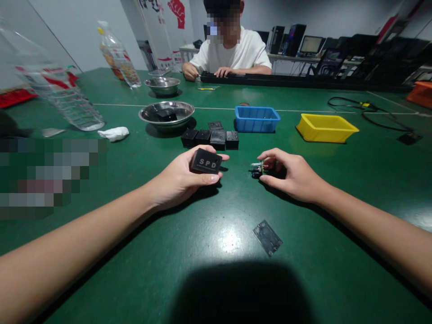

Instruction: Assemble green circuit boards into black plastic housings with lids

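Note:
My left hand [184, 175] is closed around a black plastic box [206, 162] with "SPD" printed on its face, held just above the table. In my right hand [290, 173], a small circuit board [259, 169] with raised components sits between thumb and fingers. Its far details are too small to make out. A flat dark rectangular cover plate [267, 237] lies on the table nearer to me. Beyond my left hand stand several black boxes [218, 138] in a cluster, much like the held one.
Behind the boxes are a metal bowl [145, 118] with a dark item inside, a smaller bowl [164, 85], a blue bin [257, 121] and a yellow bin [327, 129]. Plastic bottles [74, 103] and a crumpled tissue [114, 133] occupy the left. Across the table, a person [229, 54] handles a long black part.

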The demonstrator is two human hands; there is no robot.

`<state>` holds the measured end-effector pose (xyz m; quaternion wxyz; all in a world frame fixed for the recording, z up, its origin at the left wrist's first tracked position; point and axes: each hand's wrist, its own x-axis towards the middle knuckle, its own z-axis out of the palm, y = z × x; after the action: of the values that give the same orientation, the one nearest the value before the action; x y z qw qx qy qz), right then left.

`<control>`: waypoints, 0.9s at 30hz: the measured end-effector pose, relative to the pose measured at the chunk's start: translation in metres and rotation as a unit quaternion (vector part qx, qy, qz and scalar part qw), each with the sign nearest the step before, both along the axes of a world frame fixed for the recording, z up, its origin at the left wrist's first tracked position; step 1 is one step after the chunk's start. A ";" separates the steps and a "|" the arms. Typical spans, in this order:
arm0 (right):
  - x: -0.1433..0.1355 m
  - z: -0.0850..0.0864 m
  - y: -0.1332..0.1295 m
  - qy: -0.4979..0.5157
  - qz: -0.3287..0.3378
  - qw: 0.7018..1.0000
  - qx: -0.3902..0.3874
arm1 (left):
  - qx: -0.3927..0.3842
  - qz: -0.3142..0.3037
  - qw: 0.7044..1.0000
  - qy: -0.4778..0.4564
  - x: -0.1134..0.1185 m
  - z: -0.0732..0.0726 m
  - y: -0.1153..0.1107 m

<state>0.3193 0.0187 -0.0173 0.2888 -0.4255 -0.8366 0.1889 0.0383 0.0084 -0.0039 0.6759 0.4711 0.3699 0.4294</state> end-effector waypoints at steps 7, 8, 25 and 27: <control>0.001 0.001 -0.001 0.052 -0.010 0.998 -0.024 | 0.007 0.010 1.000 0.020 0.002 0.003 0.000; 0.001 0.001 -0.001 0.064 -0.013 0.997 -0.032 | 0.013 0.012 0.999 0.031 0.002 0.003 0.000; -0.001 -0.003 0.000 0.328 0.051 0.918 -0.215 | 0.148 0.000 0.962 0.228 0.006 0.005 -0.008; -0.001 -0.004 0.001 0.329 0.052 0.918 -0.216 | 0.187 -0.012 0.949 0.254 0.006 0.004 -0.010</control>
<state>0.3185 0.0193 -0.0215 0.4385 -0.3476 -0.6537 0.5094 0.0439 -0.0012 -0.0002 0.4643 0.6874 0.4364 0.3486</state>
